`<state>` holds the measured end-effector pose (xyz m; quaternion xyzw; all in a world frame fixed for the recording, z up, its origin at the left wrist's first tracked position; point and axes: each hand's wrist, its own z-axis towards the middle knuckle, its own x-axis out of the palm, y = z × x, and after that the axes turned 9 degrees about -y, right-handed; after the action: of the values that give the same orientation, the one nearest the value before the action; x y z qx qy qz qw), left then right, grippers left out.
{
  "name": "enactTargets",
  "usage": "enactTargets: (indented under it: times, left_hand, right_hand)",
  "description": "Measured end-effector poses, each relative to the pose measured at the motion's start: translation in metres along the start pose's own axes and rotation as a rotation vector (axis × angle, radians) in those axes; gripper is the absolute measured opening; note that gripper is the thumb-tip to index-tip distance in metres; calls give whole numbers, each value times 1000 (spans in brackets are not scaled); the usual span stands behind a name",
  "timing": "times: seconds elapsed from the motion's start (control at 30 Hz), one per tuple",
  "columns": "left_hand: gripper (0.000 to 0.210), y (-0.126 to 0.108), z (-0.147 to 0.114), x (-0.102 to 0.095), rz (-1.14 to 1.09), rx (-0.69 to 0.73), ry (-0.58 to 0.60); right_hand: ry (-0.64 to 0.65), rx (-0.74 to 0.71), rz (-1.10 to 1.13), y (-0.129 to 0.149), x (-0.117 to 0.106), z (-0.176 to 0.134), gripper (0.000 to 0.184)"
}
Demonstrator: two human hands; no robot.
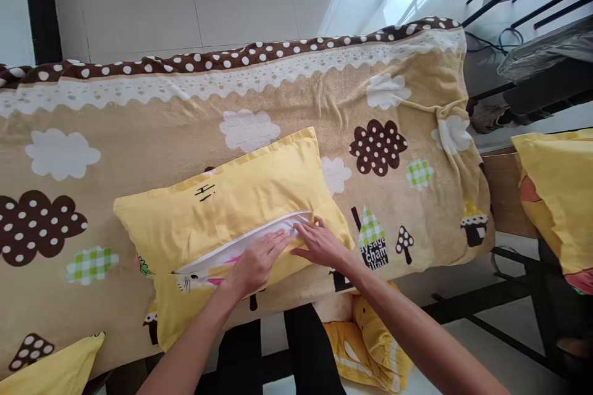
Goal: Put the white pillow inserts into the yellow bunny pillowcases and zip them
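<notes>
A yellow pillow (269, 182) lies slantwise on the bed-like blanketed surface, its cover parted along a long slit. White lining or filling (217, 258) shows through the slit, and a cartoon face with whiskers and pink marks is printed near its left end. My left hand (262, 259) rests flat over the slit's lower edge, fingers stretched toward the right. Close to the slit's right end, my right hand (319, 244) touches the fabric with its fingers spread. Its fingertips are near the white edge; whether they pinch any cloth is too small to tell.
Beneath the pillow spreads a beige blanket (152, 142) with clouds and a polka-dot border. Another yellow pillow (560, 191) is at the right, and a yellow cloth corner (60, 370) at lower left. Yellow bundled fabric (370, 345) sits below the edge. Black metal frames (504, 315) stand at right.
</notes>
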<state>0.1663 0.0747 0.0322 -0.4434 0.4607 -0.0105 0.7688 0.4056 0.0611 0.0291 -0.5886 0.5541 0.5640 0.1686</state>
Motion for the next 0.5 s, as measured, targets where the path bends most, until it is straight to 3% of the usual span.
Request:
enactTargets:
  times: [0.13, 0.23, 0.33, 0.5]
  left_hand:
    - [55, 23, 31, 41, -59, -95, 261]
    - [57, 28, 38, 53, 119, -127, 400]
    - [53, 15, 45, 60, 209, -149, 388]
    - [24, -25, 84, 93, 22, 39, 377]
  right_hand:
    - [211, -19, -121, -20, 0, -29, 33]
    - [225, -5, -214, -32, -8, -60, 21]
    - [185, -4, -265, -31, -21, -81, 8]
    - [95, -61, -316, -14, -41, -91, 22]
